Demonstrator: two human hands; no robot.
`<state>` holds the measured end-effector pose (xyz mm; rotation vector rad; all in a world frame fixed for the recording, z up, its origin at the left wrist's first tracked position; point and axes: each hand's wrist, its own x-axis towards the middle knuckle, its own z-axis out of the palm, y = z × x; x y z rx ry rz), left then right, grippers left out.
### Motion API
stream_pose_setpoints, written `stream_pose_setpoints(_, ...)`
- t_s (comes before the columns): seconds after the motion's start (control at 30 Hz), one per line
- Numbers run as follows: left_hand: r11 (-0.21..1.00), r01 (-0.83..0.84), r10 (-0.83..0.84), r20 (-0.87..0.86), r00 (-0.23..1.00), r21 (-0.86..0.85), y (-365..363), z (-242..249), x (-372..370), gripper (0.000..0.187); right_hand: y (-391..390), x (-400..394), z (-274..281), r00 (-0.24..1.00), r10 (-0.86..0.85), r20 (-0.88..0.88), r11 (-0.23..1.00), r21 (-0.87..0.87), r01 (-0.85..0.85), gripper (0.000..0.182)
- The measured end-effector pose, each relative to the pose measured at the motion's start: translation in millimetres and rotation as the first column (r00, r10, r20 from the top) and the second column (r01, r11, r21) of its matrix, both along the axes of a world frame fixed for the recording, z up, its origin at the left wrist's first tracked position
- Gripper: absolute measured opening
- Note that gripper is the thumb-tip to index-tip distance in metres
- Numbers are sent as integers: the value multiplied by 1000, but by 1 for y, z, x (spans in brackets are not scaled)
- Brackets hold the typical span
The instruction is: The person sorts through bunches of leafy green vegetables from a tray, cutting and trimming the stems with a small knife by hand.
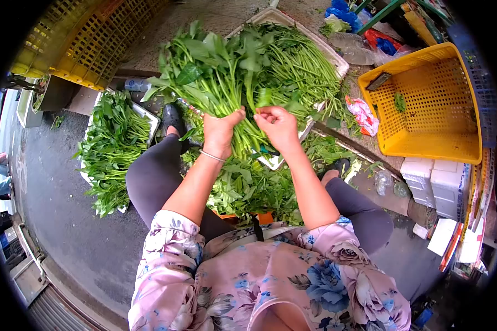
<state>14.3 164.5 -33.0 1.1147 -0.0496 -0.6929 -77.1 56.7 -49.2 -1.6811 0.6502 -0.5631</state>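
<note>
A bunch of water spinach [204, 60], with broad leaves and long pale stems, is in my left hand [221, 132], whose fingers are wrapped round the stems. Close beside it, my right hand [279, 127] is closed in a pinch, seemingly on a single stem [250, 98] at the bunch's right side. A small bright green patch [265, 97] shows just above the right fingers; what it is I cannot make out. Behind the bunch, a white foam tray [337, 62] holds more long-stemmed greens [298, 60]. Loose leaves [254, 187] lie below my hands, between my legs.
Another tray of water spinach [116, 138] sits on the wet ground to the left. A yellow basket [425, 138] stands at the right, with pink plastic [362, 116] beside it and white foam boxes [436, 185] below. Yellow crates [99, 38] are at the upper left.
</note>
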Motion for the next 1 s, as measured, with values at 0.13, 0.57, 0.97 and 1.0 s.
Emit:
stream_pose_setpoints(0.13,995,62,-73,-154,985,-76,3,0,2,30,8,5,12,997,45,-67,970,-235,-60,13)
stream_pose_setpoints(0.57,998,59,-56,-405,912,-6,6,2,9,17,30,-6,-1,940,-340,6,837,-453,306,14)
stream_pose_setpoints(0.97,995,31,-68,-417,906,-95,7,-1,13,16,4,-44,-22,934,-354,-41,889,293,350,9)
stream_pose_setpoints(1.0,995,36,-72,-421,904,-92,7,-1,12,16,7,-43,-22,919,-388,-73,878,275,392,10)
